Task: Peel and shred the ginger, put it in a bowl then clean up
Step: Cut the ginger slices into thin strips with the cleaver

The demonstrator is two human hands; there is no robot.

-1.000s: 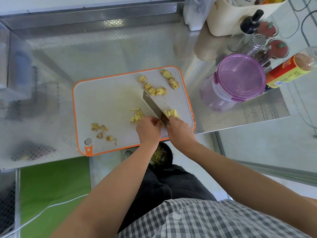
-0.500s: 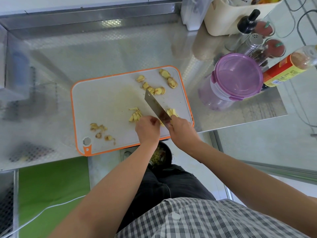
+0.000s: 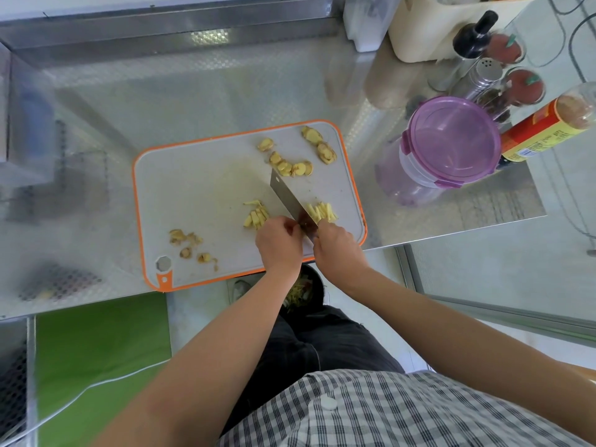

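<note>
A grey cutting board [image 3: 200,188] with an orange rim lies on the steel counter. My right hand [image 3: 337,246] grips the handle of a cleaver [image 3: 285,196], whose blade slants across the board. My left hand [image 3: 279,241] sits just left of the blade, fingers curled over a ginger piece that I cannot see clearly. Cut ginger strips [image 3: 322,211] lie right of the blade and another small pile of strips [image 3: 256,214] lies left of it. Ginger slices [image 3: 292,162] sit at the board's far side. Peel scraps [image 3: 188,243] lie near its front left corner.
A purple-lidded plastic container [image 3: 448,143] stands right of the board. Behind it are a sauce bottle [image 3: 541,130], a shaker [image 3: 485,75], jars and a cream bin [image 3: 429,30]. A dark bin with scraps [image 3: 304,291] sits below the counter edge.
The cleaver rose and tilted half a second ago, then came back down beside the strips. My left hand stayed against the blade. The right-hand pile of strips looks slightly larger.
</note>
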